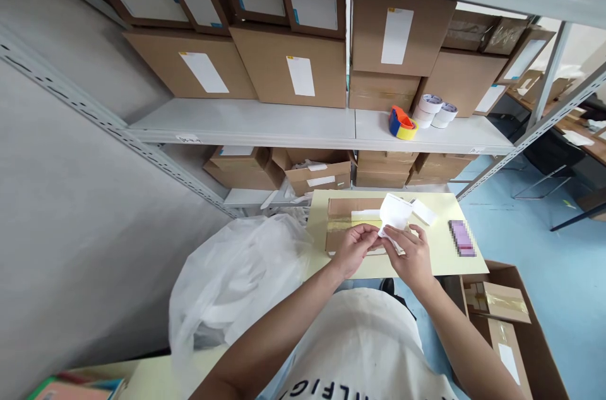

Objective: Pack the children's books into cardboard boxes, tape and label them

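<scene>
Both hands meet over a pale yellow table (440, 261), at one corner of a white paper sheet (395, 212) that looks like a label. My left hand (354, 248) pinches the sheet's lower left corner between thumb and fingertips. On the other side, my right hand (408, 255) is closed on the lower edge of the same sheet. Beneath them lies a taped cardboard box (337, 223), partly hidden by the hands and paper. Just behind the right hand rests a small white stack or box (423, 212).
A pixelated purple item (462, 238) lies at the table's right. Tape rolls (428, 106) and a coloured tape dispenser (402, 124) stand on the shelf (303, 122). A big plastic bag (237, 274) bulges at the left; an open carton (534, 324) holds boxes at the right.
</scene>
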Demonstrator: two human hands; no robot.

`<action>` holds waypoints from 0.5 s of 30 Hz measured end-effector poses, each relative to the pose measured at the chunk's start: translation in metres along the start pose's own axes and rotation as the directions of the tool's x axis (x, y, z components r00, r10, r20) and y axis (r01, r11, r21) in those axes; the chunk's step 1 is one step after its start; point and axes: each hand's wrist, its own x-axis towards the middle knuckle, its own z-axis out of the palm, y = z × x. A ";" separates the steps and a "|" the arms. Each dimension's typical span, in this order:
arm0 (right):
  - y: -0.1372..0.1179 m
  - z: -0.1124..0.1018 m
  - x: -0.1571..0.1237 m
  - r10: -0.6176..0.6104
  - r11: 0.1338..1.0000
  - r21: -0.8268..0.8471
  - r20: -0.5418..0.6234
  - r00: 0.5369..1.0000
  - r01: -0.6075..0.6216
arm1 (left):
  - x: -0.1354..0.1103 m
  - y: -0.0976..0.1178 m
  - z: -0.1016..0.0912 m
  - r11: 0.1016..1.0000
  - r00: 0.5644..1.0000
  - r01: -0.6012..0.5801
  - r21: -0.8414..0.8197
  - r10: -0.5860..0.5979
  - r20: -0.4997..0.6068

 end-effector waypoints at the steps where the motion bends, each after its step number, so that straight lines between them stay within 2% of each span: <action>1: 0.001 0.000 -0.001 0.002 1.000 0.001 0.006 1.000 -0.002 | 0.000 -0.001 0.000 1.000 1.000 0.005 0.001 -0.005 -0.002; 15: 0.000 0.001 -0.011 0.084 0.996 0.025 0.074 0.994 -0.086 | 0.001 -0.012 -0.008 0.999 1.000 0.017 0.035 -0.016 -0.016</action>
